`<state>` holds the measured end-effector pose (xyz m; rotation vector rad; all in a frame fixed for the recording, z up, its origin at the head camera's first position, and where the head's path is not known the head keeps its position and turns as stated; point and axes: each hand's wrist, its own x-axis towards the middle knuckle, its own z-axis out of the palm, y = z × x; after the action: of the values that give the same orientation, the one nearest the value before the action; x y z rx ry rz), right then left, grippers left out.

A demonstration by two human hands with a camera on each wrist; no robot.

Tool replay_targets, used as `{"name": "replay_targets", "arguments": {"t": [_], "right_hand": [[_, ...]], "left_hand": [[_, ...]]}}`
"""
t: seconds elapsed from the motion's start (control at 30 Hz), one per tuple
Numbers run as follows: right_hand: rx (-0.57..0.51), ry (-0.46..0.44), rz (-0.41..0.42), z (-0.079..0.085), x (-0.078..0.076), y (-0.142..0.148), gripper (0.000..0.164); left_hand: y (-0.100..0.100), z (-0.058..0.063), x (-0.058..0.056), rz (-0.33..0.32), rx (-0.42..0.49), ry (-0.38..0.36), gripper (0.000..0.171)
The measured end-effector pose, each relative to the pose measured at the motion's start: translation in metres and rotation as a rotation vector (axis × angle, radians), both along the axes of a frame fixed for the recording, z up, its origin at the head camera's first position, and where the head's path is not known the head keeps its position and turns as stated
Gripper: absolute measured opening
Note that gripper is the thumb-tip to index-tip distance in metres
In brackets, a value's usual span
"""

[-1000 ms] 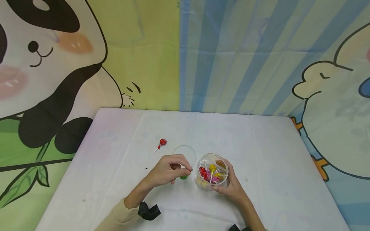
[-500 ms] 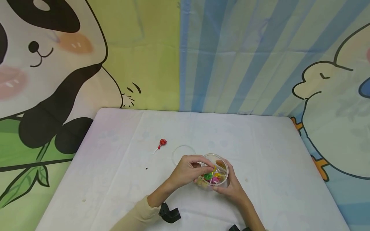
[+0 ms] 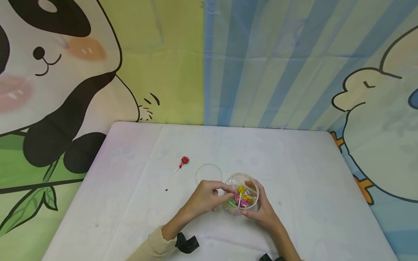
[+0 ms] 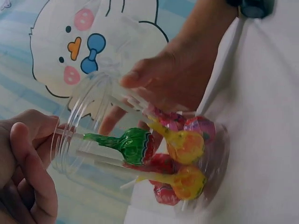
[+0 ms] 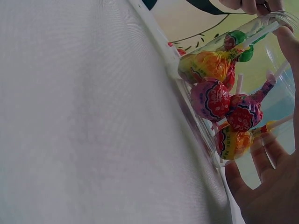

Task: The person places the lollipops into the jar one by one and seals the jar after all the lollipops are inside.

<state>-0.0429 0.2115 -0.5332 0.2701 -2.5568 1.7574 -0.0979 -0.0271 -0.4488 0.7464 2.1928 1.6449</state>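
My left hand [image 3: 207, 198] is at the mouth of a clear plastic jar [image 4: 77, 123], pinching the white stick of a green-wrapped lollipop [image 4: 135, 145]. That lollipop's head hangs inside the jar. Around the jar's right side, my right hand [image 3: 263, 208] curls its fingers and thumb and holds it on the table. Several lollipops lie within: a yellow lollipop [image 4: 186, 147], a purple-pink lollipop [image 5: 210, 99] and red ones among them. A single red lollipop [image 3: 184, 160] lies on the table, behind and left of the jar.
A thin clear round piece, like a lid [image 3: 209, 165], lies flat just left of the jar. The white-covered table [image 3: 294, 163] reaches back to the printed cloth backdrop [image 3: 173, 61]. A small dark speck [image 3: 166, 190] is on the cover.
My left hand has moved right from beside the jar, bringing the green lollipop into its mouth, then shifted slightly back left. The right hand and jar have stayed in place.
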Motion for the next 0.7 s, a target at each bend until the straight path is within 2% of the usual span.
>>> {"name": "replay_targets", "arguments": {"t": [0.07,0.2,0.27,0.33,0.4,0.53,0.63,0.7], "right_hand": [[-0.004,0.0,0.001,0.0,0.0,0.0,0.105],[-0.024,0.013,0.007,-0.002,0.0,0.0,0.105],[-0.036,0.017,0.011,-0.002,0.0,0.0,0.106],[-0.043,0.015,0.013,-0.002,0.0,0.0,0.106],[-0.047,0.008,0.013,-0.002,0.0,0.0,0.105],[-0.043,-0.011,0.004,0.0,0.001,-0.002,0.105],[-0.038,-0.017,-0.003,0.001,0.001,-0.002,0.106],[-0.043,-0.018,0.0,0.001,0.0,-0.002,0.106]], "left_hand": [[0.001,0.0,0.001,0.003,-0.043,0.077,0.01],[0.003,0.001,0.003,0.017,-0.117,0.276,0.011],[0.004,0.001,0.003,0.023,-0.135,0.334,0.011],[0.004,0.001,0.003,0.022,-0.13,0.351,0.011],[0.002,0.0,0.002,0.009,-0.097,0.337,0.012],[-0.011,-0.003,0.0,0.003,0.039,0.316,0.013],[-0.031,-0.004,-0.006,0.065,0.093,0.319,0.013],[-0.047,-0.006,-0.014,0.143,0.047,0.359,0.012]]}}
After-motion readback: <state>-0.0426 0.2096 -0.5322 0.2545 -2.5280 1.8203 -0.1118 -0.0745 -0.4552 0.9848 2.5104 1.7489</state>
